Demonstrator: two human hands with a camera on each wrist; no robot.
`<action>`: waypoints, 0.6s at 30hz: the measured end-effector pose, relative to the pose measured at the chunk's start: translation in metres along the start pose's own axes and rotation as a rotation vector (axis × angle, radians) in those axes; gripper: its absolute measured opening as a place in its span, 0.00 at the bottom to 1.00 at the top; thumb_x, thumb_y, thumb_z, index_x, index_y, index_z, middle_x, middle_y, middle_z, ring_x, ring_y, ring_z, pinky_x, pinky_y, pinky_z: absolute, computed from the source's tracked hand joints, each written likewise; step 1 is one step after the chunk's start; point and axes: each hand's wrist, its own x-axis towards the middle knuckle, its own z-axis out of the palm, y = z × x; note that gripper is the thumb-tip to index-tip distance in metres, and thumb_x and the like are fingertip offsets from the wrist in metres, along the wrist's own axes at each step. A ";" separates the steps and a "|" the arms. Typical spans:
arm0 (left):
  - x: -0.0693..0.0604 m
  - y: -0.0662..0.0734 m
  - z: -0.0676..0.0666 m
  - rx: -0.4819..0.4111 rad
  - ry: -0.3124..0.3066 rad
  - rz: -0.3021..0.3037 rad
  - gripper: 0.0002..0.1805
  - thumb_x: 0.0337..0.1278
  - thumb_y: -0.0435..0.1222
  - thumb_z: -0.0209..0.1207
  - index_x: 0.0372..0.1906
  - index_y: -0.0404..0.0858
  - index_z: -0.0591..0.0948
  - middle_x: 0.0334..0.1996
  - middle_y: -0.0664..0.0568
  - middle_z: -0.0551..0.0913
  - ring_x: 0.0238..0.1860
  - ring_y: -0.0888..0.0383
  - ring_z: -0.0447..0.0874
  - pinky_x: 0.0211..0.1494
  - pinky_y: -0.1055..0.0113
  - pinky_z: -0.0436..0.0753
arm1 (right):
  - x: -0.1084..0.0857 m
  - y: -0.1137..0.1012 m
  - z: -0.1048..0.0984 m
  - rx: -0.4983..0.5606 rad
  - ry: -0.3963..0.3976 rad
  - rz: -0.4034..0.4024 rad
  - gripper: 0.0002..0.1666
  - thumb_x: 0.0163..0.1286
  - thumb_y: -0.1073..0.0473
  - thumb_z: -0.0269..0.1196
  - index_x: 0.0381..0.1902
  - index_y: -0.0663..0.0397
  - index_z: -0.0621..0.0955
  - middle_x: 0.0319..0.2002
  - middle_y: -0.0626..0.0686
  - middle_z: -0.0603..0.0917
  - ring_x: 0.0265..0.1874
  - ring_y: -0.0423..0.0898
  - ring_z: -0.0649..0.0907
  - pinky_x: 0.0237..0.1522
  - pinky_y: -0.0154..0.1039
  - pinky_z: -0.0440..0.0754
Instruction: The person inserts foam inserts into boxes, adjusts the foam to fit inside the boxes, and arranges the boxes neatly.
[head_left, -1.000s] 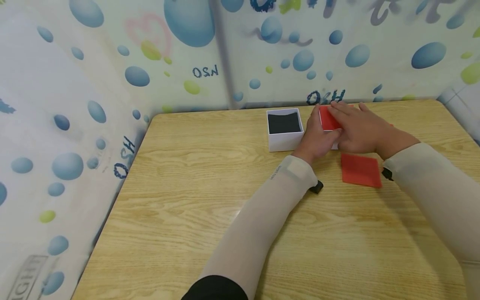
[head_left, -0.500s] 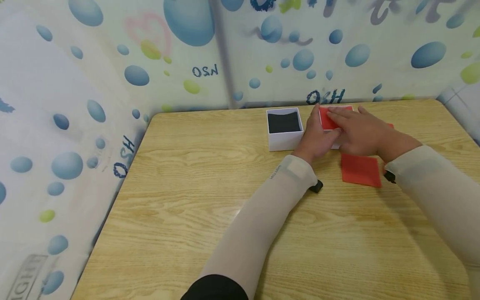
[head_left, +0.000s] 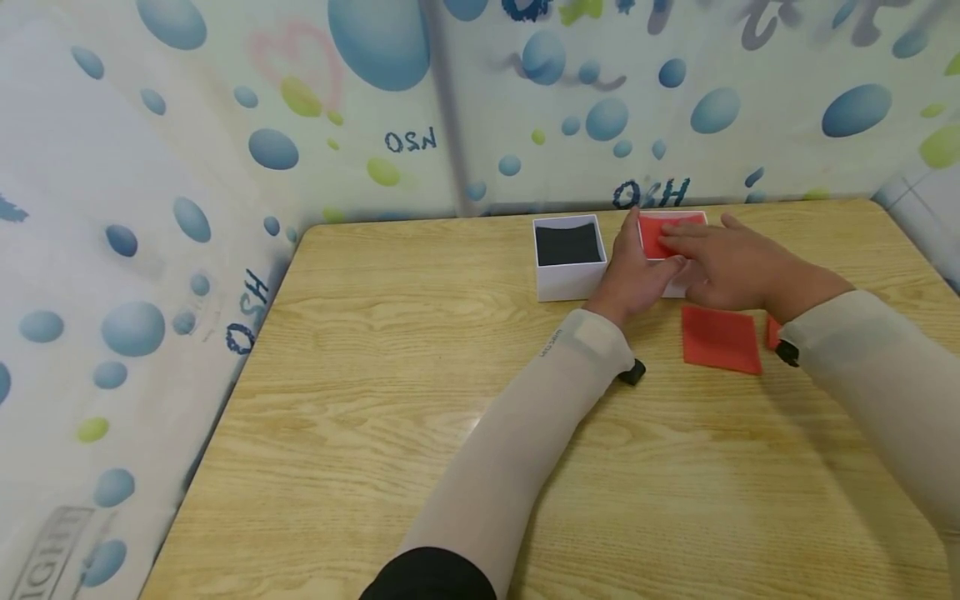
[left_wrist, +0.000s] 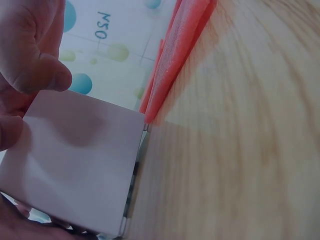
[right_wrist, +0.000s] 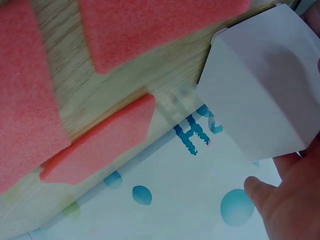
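A small white box (head_left: 678, 288) stands at the back of the table, with a red foam sheet (head_left: 651, 242) inside its top opening. My left hand (head_left: 632, 275) grips this box from the left, its thumb across the front wall; the left wrist view shows the box's plain white side (left_wrist: 75, 155) close up. My right hand (head_left: 738, 265) reaches over the box from the right, its straight fingers resting on the red foam and partly hiding it. To the left stands a second white box (head_left: 572, 285) with a black lining or insert (head_left: 568, 247).
One red foam sheet (head_left: 722, 340) lies flat on the table (head_left: 375, 358) in front of the gripped box. Another red piece (head_left: 772, 332) shows beside my right sleeve. In the right wrist view, a further red foam piece (right_wrist: 105, 140) lies near the wall (right_wrist: 165, 200).
My right hand has slid a little to the right and nearer across the foam, uncovering more of the red sheet and the box rim. My left hand keeps its hold on the box.
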 end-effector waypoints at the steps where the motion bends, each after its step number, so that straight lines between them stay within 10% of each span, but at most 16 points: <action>1: 0.000 0.000 0.000 -0.001 0.001 0.001 0.54 0.68 0.48 0.67 0.86 0.63 0.42 0.81 0.66 0.58 0.77 0.63 0.63 0.75 0.62 0.74 | 0.000 0.000 0.000 0.000 -0.003 0.002 0.42 0.71 0.57 0.59 0.81 0.61 0.64 0.81 0.65 0.63 0.79 0.68 0.61 0.76 0.76 0.47; 18: -0.001 0.000 -0.001 0.004 0.000 0.013 0.54 0.68 0.48 0.67 0.86 0.62 0.42 0.81 0.65 0.58 0.77 0.61 0.63 0.76 0.63 0.73 | 0.010 -0.005 0.001 -0.032 -0.016 0.020 0.37 0.72 0.58 0.58 0.77 0.64 0.70 0.74 0.69 0.72 0.74 0.71 0.69 0.73 0.78 0.55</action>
